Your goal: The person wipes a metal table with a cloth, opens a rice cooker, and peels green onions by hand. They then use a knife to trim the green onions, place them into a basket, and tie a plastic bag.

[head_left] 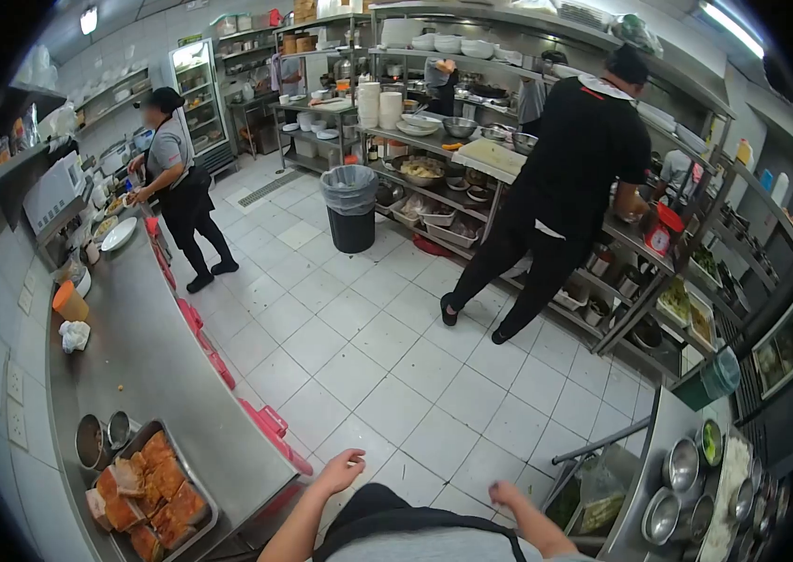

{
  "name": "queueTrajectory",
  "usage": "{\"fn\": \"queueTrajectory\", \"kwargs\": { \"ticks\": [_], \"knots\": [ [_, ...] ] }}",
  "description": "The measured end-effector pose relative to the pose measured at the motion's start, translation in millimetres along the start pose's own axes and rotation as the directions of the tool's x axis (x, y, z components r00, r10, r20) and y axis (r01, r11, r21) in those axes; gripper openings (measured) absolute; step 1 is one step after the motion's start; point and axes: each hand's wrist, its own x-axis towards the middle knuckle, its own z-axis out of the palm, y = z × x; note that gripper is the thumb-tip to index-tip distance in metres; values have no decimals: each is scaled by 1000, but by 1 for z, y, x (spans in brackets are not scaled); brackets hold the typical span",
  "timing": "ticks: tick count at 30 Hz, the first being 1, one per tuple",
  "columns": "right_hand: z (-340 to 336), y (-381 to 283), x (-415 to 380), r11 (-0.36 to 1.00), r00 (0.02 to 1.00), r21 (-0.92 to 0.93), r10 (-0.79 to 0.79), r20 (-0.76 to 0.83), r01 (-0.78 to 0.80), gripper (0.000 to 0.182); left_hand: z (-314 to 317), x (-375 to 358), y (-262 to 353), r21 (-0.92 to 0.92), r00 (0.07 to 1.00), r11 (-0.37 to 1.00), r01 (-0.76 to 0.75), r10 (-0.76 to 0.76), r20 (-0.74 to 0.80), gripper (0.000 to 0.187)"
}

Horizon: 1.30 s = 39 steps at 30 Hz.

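Observation:
My left hand (341, 468) hangs over the white tiled floor at the bottom middle, fingers spread, holding nothing. It is near the front edge of the steel counter (162, 375) on my left. My right hand (506, 493) is lower right of it, fingers curled loosely, with nothing visible in it, close to the steel station (663, 421) on the right. A metal tray of browned meat pieces (148, 492) lies on the left counter, apart from both hands.
A person in grey and black (181, 192) works at the far left counter. Another person in black (560, 187) leans on the right shelving. A lined bin (350, 208) stands mid-floor. Steel bowls (682, 487) sit at the right station. Red handles (270, 426) line the counter front.

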Motion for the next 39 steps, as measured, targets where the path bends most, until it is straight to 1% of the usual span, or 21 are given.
{"fn": "queueTrajectory", "kwargs": {
  "ticks": [1, 2, 3, 5, 8, 9, 11, 13, 15, 16, 18, 21, 24, 25, 26, 28, 29, 32, 33, 37, 39],
  "knots": [
    [-40, -26, 35, 999, 999, 28, 35, -10, -35, 25, -8, 6, 7, -27, 998, 1000, 5, -7, -58, 38],
    [-76, -49, 68, 1000, 996, 4, -22, -91, 23, 26, -16, 15, 13, -52, 993, 999, 6, -12, -116, 37],
    [-101, -59, 105, 974, 941, -54, -226, -250, 219, 26, -22, 24, 14, -99, 989, 995, 21, -35, -142, 37],
    [-155, -98, 164, 962, 914, -32, -266, -305, 270, 25, -37, 50, 13, -185, 979, 982, 37, -73, -190, 37],
    [-212, -168, 195, 907, 929, 323, -156, -335, 269, 24, -70, 97, 35, -259, 979, 966, 18, -69, -191, 36],
    [-208, -170, 218, 893, 924, 348, -160, -346, 285, 22, -87, 123, 45, -233, 978, 972, 0, -48, -202, 36],
    [-201, -178, 237, 941, 967, 291, -107, -232, 174, 24, -113, 170, 59, -195, 976, 981, -19, -24, -218, 36],
    [-197, -185, 242, 985, 987, 71, -157, 41, 154, 26, -145, 221, 75, -150, 975, 987, -50, 15, -222, 36],
    [-196, -187, 251, 996, 970, -43, -61, 235, 73, 25, -178, 270, 99, -119, 974, 990, -75, 47, -222, 36],
    [-197, -187, 256, 992, 965, -115, -21, 262, 52, 23, -192, 290, 121, -83, 972, 994, -74, 54, -229, 36],
    [-212, -193, 268, 999, 947, 19, 37, 319, -45, 24, -220, 325, 164, 1, 968, 997, -76, 74, -240, 35],
    [-258, -207, 311, 968, 939, 190, 92, 332, -162, 25, -249, 395, 165, -3, 964, 995, -100, 96, -249, 36],
    [-311, -230, 404, 987, 927, -124, 138, 347, -101, 29, -262, 441, 153, -2, 943, 999, -51, 48, -329, 37],
    [-327, -241, 442, 951, 959, -296, -7, 284, 94, 27, -266, 453, 149, -4, 933, 1000, -30, 26, -360, 37],
    [-335, -243, 492, 844, 956, -468, -159, 249, 262, 26, -271, 464, 148, -34, 933, 999, -24, 10, -360, 37],
    [-338, -241, 607, 723, 842, -474, -533, 80, 502, 26, -273, 482, 145, -113, 934, 994, -7, -33, -355, 37],
    [-406, -328, 566, 912, 947, -262, -318, 40, 317, 27, -277, 489, 142, -124, 931, 992, 12, -57, -361, 38],
    [-475, -440, 608, 875, 905, -257, -426, -7, 410, 27, -294, 503, 144, -218, 884, 974, 62, -155, -441, 38],
    [-487, -470, 631, 856, 879, -239, -476, -22, 458, 27, -301, 511, 131, -290, 863, 957, 6, -151, -482, 37],
    [-523, -564, 702, 793, 801, -213, -595, -68, 571, 26, -345, 542, 107, -243, 792, 959, 145, -259, -553, 35],
    [-528, -596, 723, 809, 824, -228, -565, -47, 542, 28, -372, 568, 93, -219, 777, 961, 171, -268, -569, 35]
  ]
}}
